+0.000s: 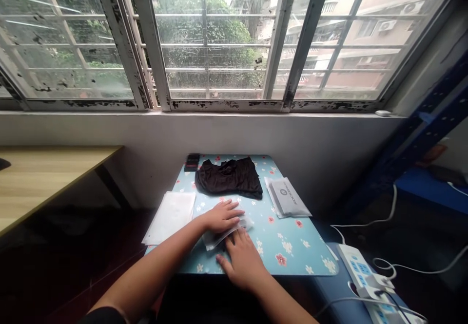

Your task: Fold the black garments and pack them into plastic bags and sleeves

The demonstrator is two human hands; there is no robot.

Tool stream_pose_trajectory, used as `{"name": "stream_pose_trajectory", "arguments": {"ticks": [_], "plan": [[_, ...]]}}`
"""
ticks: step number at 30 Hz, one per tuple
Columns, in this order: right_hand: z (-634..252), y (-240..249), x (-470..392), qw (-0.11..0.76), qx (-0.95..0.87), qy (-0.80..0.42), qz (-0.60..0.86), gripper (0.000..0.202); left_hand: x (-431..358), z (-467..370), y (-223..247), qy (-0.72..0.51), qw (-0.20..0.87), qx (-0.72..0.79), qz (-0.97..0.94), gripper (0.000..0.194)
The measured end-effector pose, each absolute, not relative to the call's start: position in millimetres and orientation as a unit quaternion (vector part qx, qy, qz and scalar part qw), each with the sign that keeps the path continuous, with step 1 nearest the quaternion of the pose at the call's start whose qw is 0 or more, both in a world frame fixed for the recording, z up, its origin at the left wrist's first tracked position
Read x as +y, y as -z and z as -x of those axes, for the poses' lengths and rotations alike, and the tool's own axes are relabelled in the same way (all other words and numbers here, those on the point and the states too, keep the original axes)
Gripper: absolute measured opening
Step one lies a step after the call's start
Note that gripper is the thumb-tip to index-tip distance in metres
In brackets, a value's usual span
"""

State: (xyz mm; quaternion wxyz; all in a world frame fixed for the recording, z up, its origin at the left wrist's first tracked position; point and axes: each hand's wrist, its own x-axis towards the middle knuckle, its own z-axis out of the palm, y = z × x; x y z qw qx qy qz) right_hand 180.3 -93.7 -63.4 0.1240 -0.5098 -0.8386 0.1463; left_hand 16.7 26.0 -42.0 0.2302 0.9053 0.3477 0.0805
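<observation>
A small translucent plastic bag lies near the front middle of the blue flowered table. My left hand rests on its upper side with the fingers spread. Below and to the right, my right hand touches the bag's lower edge, thumb apart from the other fingers; its fingertips are partly hidden by the bag. Beyond both hands lies a crumpled black cloth. White flat bags or sheets are at the left, and a frosted package with a grey printed item is at the right.
A small dark object stands at the table's back left corner. Another wooden table is at the left. Power strips with plugs and white cables are at the lower right. A wall and barred windows rise behind.
</observation>
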Motion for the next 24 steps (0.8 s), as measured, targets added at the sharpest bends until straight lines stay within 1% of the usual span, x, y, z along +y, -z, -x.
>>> {"name": "stream_pose_trajectory", "arguments": {"ticks": [4, 6, 10, 11, 13, 15, 17, 19, 24], "plan": [[-174, 54, -76, 0.112, -0.839, -0.175, 0.503, 0.071, 30, -17, 33, -0.067, 0.225, 0.342, -0.91, 0.046], [-174, 49, -72, 0.11, -0.841, -0.18, 0.498, 0.07, 28, -17, 25, -0.079, 0.218, 0.344, -0.91, 0.044], [-184, 45, -78, 0.103, -0.84, -0.164, 0.506, 0.068, 8, -3, 4, -0.183, 0.166, 0.377, -0.892, 0.039], [-188, 45, -83, 0.101, -0.844, -0.16, 0.502, 0.067, 0, 4, 0, -0.212, 0.159, 0.388, -0.883, 0.041], [-195, 47, -94, 0.103, -0.857, -0.152, 0.482, 0.066, -20, 21, -3, -0.25, 0.158, 0.411, -0.862, 0.053], [-200, 49, -104, 0.11, -0.868, -0.149, 0.461, 0.064, -40, 39, 2, -0.253, 0.144, 0.439, -0.85, 0.065], [-201, 51, -110, 0.117, -0.874, -0.15, 0.446, 0.063, -59, 53, 13, -0.242, 0.116, 0.464, -0.844, 0.067], [-199, 53, -111, 0.123, -0.877, -0.152, 0.439, 0.063, -73, 61, 28, -0.237, 0.097, 0.474, -0.842, 0.059], [-183, 58, -101, 0.124, -0.873, -0.152, 0.447, 0.065, -87, 56, 56, -0.281, 0.051, 0.482, -0.828, 0.03]]}}
